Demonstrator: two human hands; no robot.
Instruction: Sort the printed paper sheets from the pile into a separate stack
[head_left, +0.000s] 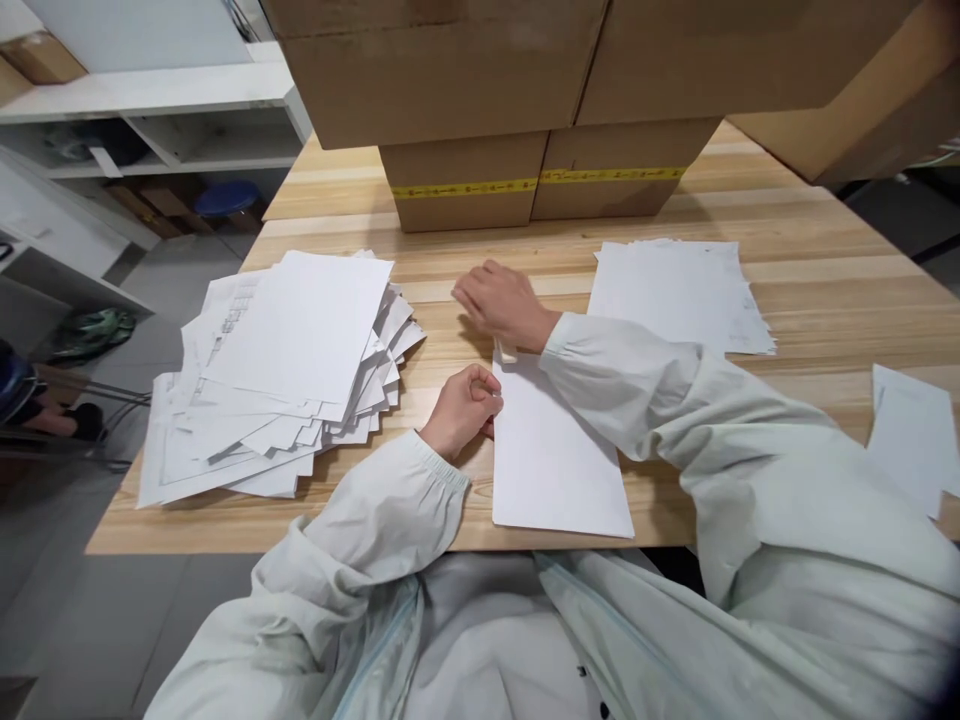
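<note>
A white sheet of paper (559, 450), perhaps several stacked, lies in front of me near the table's front edge. My left hand (463, 408) is at its left edge, thumb and forefinger pinched together there. Over the sheet's far left corner, my right hand (504, 305) is bent palm down with its fingers together, slightly blurred. What is under those fingers is hidden. A small pale piece (507, 352) shows below the right wrist at that corner; its kind is unclear.
An untidy heap of papers (300, 330) lies on the left of the wooden table (442, 255). A neater paper stack (664, 285) is at the right, more sheets (911, 435) at the far right. Cardboard boxes (465, 180) with yellow tape stand at the back.
</note>
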